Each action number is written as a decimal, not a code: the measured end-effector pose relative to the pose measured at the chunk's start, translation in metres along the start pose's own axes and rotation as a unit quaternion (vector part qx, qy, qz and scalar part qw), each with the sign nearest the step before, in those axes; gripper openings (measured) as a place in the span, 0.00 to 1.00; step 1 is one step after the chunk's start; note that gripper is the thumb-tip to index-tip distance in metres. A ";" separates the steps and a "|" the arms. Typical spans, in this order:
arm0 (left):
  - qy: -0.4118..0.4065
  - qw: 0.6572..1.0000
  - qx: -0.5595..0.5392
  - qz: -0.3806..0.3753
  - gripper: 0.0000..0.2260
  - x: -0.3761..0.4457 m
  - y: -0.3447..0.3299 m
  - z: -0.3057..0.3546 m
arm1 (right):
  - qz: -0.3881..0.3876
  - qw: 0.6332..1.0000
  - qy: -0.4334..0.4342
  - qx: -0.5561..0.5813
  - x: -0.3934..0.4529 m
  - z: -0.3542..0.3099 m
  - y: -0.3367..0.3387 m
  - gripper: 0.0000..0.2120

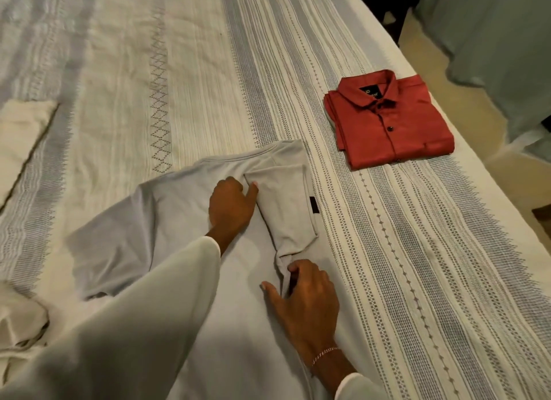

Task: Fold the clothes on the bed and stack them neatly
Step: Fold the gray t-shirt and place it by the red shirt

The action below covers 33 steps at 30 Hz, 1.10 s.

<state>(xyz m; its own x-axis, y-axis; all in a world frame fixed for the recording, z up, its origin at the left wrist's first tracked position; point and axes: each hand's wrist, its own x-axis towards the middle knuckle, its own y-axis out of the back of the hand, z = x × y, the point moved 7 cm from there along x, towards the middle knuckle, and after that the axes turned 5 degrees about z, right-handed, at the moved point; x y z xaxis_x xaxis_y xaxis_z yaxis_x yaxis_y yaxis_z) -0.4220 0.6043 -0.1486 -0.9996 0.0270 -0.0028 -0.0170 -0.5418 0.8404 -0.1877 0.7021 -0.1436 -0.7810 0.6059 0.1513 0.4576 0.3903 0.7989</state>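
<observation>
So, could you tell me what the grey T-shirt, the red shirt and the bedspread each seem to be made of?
Grey T-shirt: likely soft knit jersey, matte; it drapes and bunches limply where the right hand pinches it.
Red shirt: smooth woven cloth with a slight sheen, perhaps a cotton or satin blend; crisp collar, sharp folds.
Bedspread: coarse woven cotton-like fabric, matte, with visible woven stripes.

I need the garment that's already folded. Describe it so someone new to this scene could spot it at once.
Start from the bed, with its striped white and grey cover, and follow its right edge toward the far end. There the red shirt lies flat as a neat rectangle, collar up, dark buttons showing. It is the only red item; the grey t-shirt nearer the camera is half spread under both hands.
</observation>
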 end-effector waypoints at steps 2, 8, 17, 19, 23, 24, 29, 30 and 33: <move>0.051 0.997 -0.031 -0.057 0.21 0.015 -0.008 -0.001 | -0.023 0.996 -0.053 0.065 -0.001 0.009 -0.007 0.13; 0.216 0.945 -0.215 -0.122 0.07 0.037 -0.014 -0.003 | -0.028 0.967 -0.090 0.237 -0.004 0.009 -0.010 0.08; 0.111 0.984 -0.135 -0.045 0.09 0.033 -0.012 -0.001 | -0.080 0.989 -0.067 0.109 -0.002 0.005 -0.018 0.21; 0.097 0.988 -0.116 -0.032 0.10 0.030 -0.009 0.002 | -0.080 0.996 -0.027 0.039 -0.002 -0.003 -0.020 0.18; 0.100 0.984 -0.143 -0.030 0.06 0.031 -0.012 -0.003 | -0.055 0.992 -0.005 0.116 -0.002 -0.008 -0.019 0.10; 0.116 0.979 -0.165 -0.034 0.07 0.031 -0.015 -0.007 | -0.065 0.986 -0.017 0.154 -0.002 -0.007 -0.019 0.12; 0.174 0.959 -0.217 -0.056 0.16 0.019 -0.020 -0.023 | -0.053 0.975 -0.002 0.215 -0.010 0.005 0.004 0.09; 0.164 0.964 -0.202 -0.055 0.19 0.012 -0.015 -0.020 | -0.035 0.983 0.024 0.176 -0.013 0.007 0.013 0.09; 0.103 0.989 -0.105 -0.027 0.21 -0.016 0.004 -0.012 | -0.026 0.997 0.073 0.005 -0.036 0.015 0.029 0.18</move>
<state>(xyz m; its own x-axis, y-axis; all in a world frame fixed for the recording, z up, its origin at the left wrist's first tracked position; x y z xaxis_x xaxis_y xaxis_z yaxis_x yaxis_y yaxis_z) -0.4068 0.5910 -0.1515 -0.9798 -0.1002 -0.1731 -0.0521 -0.7078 0.7045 -0.1398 0.7018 -0.1351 -0.8574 0.4770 0.1935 0.4182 0.4264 0.8021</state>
